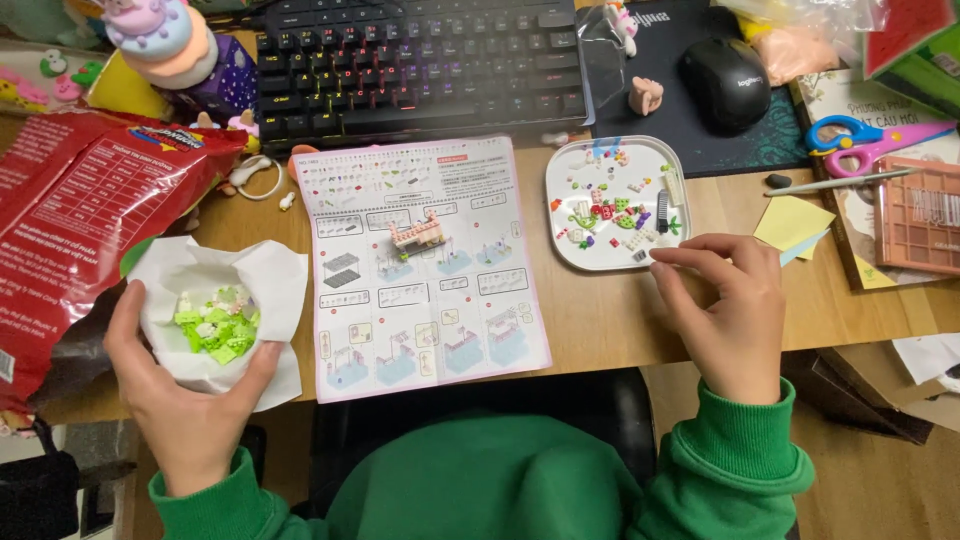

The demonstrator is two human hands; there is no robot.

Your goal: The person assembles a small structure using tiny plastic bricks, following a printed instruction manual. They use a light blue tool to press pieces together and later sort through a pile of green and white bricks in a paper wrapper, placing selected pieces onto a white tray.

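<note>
- While our left hand cups the white paper of green bricks, it sags: support underneath.
- Our right hand pinches at the tray rim; whether it grips a brick, we cannot tell. Tiny, hard, slippery.

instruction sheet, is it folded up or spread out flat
Spread flat: the instruction sheet lies fully open on the desk, all its diagram panels showing, with a small brick model standing on it.

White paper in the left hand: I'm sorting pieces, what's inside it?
The white paper cradles light green and pale small bricks, held by the left hand. Any pieces underneath are hidden.
</note>
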